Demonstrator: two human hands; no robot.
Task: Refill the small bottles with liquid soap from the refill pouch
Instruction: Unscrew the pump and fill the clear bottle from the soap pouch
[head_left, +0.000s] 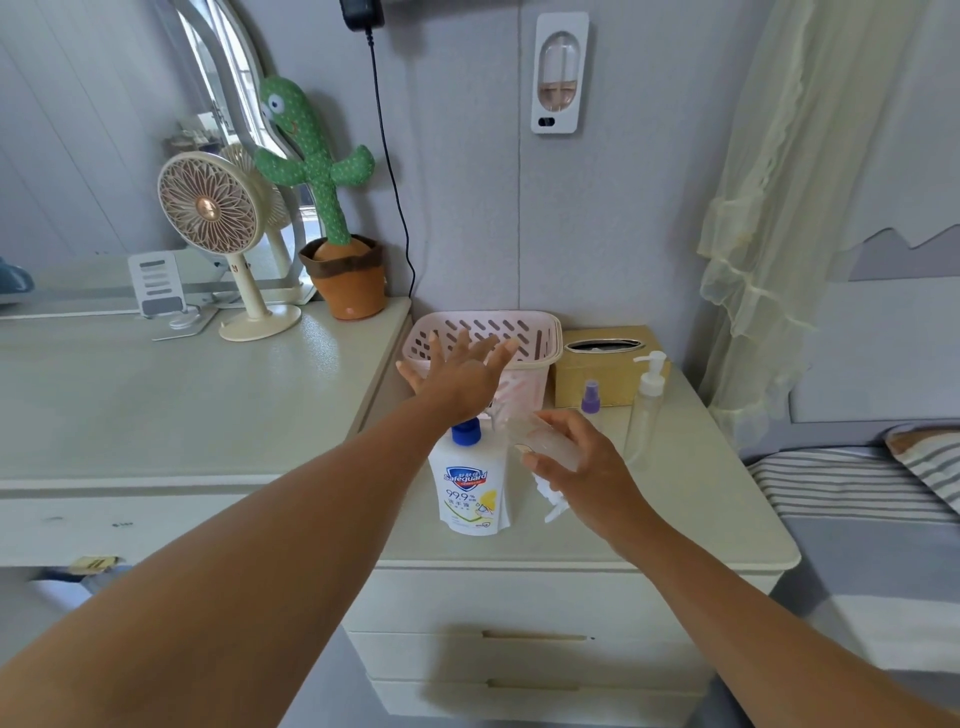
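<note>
- Left hand: fingers straight and spread, holding nothing. It hangs in front of the pink basket; whether it touches the basket cannot be told.
- Right hand: fingers curled round a small clear bottle, held off the nightstand. The bottle is tilted, with its long axis roughly 10-to-4 o'clock. A white pump head shows just below the hand; whether it is attached is unclear.
- Refill pouch: stands upright on the nightstand, long axis 12-to-6, with its blue cap on top and closed.
- Key relation: the pouch lies at about 9 o'clock from the right hand, just beside it. Its cap sits at 6 o'clock from the left wrist, nearly under it.
- Judgement: the left hand is free and nearest the cap, so uncapping or lifting the pouch falls to it while the right hand steadies the bottle.
- Two more bottles wait at about 1 to 2 o'clock from the right hand: a purple-capped spray bottle and a tall pump bottle.
</note>
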